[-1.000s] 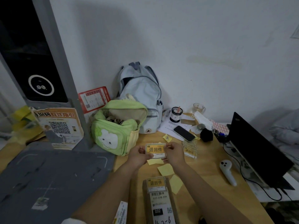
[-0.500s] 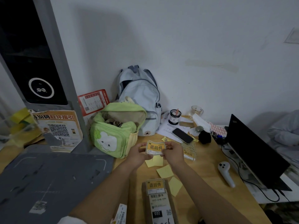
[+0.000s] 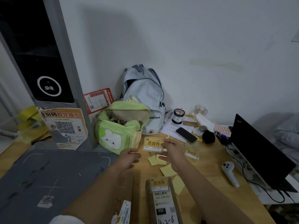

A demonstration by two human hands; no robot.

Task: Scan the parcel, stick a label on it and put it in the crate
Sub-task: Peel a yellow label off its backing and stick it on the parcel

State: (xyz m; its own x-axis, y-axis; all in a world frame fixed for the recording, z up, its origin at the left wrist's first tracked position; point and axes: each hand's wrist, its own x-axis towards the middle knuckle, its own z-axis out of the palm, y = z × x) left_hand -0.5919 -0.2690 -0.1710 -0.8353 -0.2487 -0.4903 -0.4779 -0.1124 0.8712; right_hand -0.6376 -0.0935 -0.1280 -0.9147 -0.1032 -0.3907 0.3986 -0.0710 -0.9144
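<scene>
At the far left a grey scanning mat (image 3: 48, 172) lies flat on the wooden table (image 3: 210, 183), with a dark upright kiosk (image 3: 40, 62) behind it and a QR-code poster (image 3: 64, 125) leaning at its foot. Next along, a green pouch bag (image 3: 116, 128) sits open in front of a pale blue backpack (image 3: 144, 94) that rests against the wall. The left hand (image 3: 129, 157) hovers over the table just beside the mat's edge, fingers loosely curled and apart, with nothing in its grasp. Just right of it, the right hand (image 3: 173, 151) holds a yellow return label (image 3: 152, 144) up by its right edge, pinched between thumb and fingers, the printed face turned to the camera. Below both hands, near the bottom edge, the brown parcel (image 3: 163, 202) lies on the table with a matching yellow label already on its top end and a white barcode slip marked 032 beneath. Loose yellow backing papers (image 3: 166, 169) lie scattered between hands and parcel. Further right is a small stack of spare labels (image 3: 191, 151), a black phone (image 3: 186, 135), a white handheld scanner (image 3: 229, 172), and a black laptop (image 3: 262, 152) at the table's right edge.
</scene>
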